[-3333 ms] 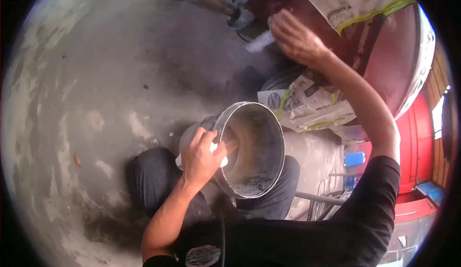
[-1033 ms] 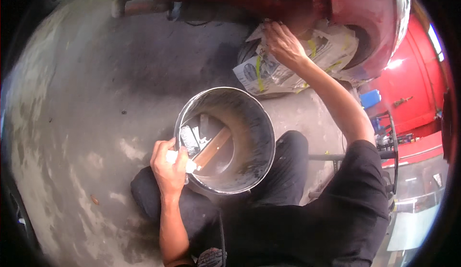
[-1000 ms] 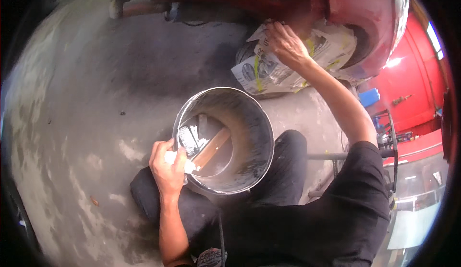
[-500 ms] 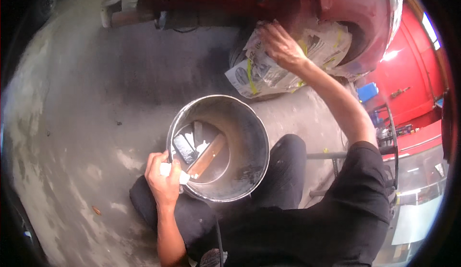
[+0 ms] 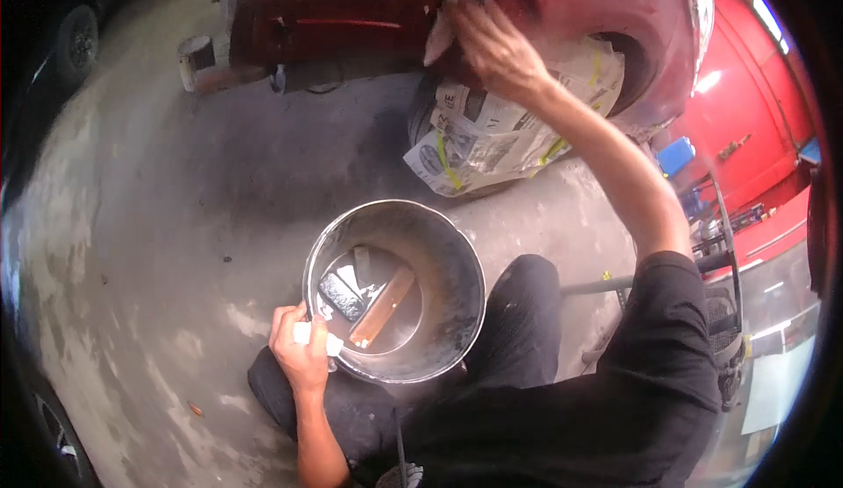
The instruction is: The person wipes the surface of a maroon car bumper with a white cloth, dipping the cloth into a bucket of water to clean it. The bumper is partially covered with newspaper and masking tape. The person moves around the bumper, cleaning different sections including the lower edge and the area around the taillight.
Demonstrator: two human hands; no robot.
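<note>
My right hand (image 5: 499, 53) reaches up to the dark red car panel (image 5: 351, 15), fingers bent against it. A pale, flat, cloth-like piece (image 5: 438, 40) shows beside those fingers, pressed to the panel. Below it, printed paper (image 5: 492, 137) with yellow tape covers the wheel. My left hand (image 5: 300, 347) is closed at the near left rim of a grey metal bucket (image 5: 461, 268), with a small white block-like piece (image 5: 318, 337) in its grip. Inside the bucket lie a brown wooden-looking bar (image 5: 383, 307), a dark block smeared white (image 5: 341, 296) and some white scraps.
The bucket stands between my bent legs (image 5: 523, 312). Stained concrete floor (image 5: 176, 242) stretches to the left. A can (image 5: 196, 52) is at the panel's far left end. On the right are a metal frame (image 5: 606, 284) and a blue object (image 5: 675, 156). Other wheels (image 5: 81, 38) show at the left rim.
My right hand has moved up from the papered wheel onto the red panel, and the pale piece beside it now shows more. My left hand keeps its hold at the bucket. The view has shifted slightly.
</note>
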